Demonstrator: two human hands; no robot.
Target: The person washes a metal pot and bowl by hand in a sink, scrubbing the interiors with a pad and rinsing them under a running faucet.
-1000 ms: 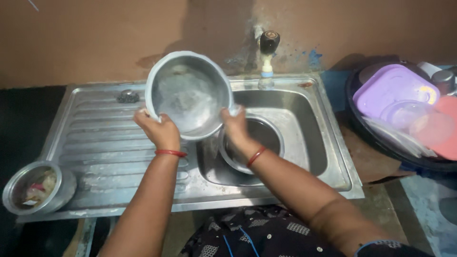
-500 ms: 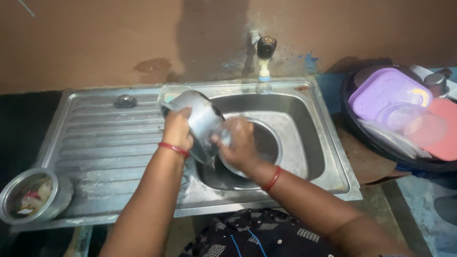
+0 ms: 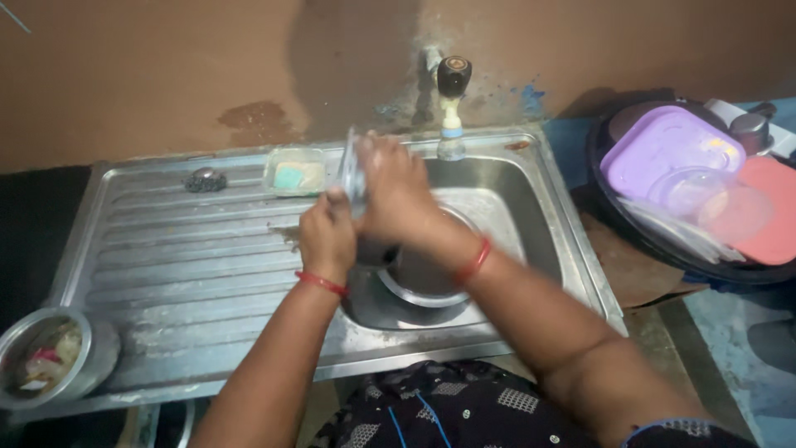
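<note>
A steel bowl (image 3: 353, 174) is held on edge above the left rim of the sink basin (image 3: 531, 216), blurred by motion. My left hand (image 3: 326, 236) grips its lower edge. My right hand (image 3: 396, 192) lies flat against its right side and covers most of it. Below the hands, another steel vessel (image 3: 423, 278) rests in the basin. The tap (image 3: 453, 108) stands on the wall just right of my hands.
On the ribbed drainboard (image 3: 191, 274) sit a small tray with a green soap bar (image 3: 295, 172) and a dark scrubber (image 3: 205, 179). A steel bowl with scraps (image 3: 51, 357) stands at the front left. At the right, a dark basin (image 3: 613, 199) holds plastic lids and containers.
The steel bowl was held up facing the camera, then lowered and turned on edge over the basin. My right hand moved from its rim onto its side.
</note>
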